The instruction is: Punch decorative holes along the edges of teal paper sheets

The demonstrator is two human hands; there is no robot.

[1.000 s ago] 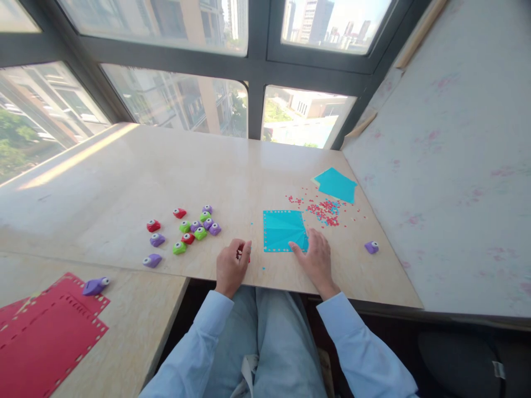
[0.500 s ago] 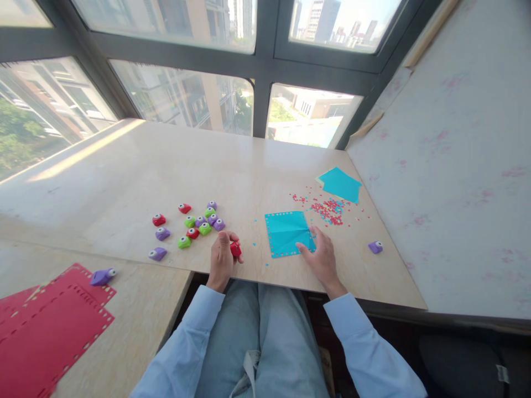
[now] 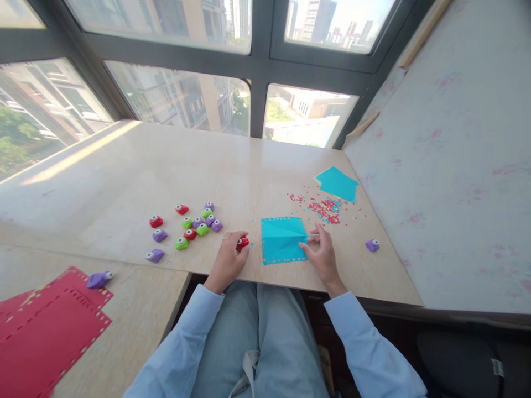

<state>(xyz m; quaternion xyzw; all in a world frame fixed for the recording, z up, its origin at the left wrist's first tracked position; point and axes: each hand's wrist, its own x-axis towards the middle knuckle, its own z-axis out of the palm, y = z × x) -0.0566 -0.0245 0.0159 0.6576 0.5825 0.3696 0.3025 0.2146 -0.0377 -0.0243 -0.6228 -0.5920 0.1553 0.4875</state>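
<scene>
A red craft punch (image 3: 242,244) is in the fingers of my left hand (image 3: 229,258), just left of the blue paper (image 3: 282,237). That sheet has a crease across it and small punched holes along its left, top and bottom edges. My right hand (image 3: 322,255) pinches the sheet's right edge between thumb and fingers. To the left of my left hand lie several small craft punches (image 3: 202,229) in red, green and purple. Punched-out red and blue paper bits (image 3: 326,210) are scattered beyond my right hand.
More blue sheets (image 3: 338,184) lie at the back right, near the wall. One purple punch (image 3: 372,245) sits far right. Punched red sheets (image 3: 53,331) lie at the lower left with another purple punch (image 3: 99,279) on them. Windows border the table's (image 3: 232,171) back.
My left hand has turned over, back now upward, with the red punch nearer the sheet's left edge. The blue paper has shifted slightly towards me, and my right fingers have closed on its edge.
</scene>
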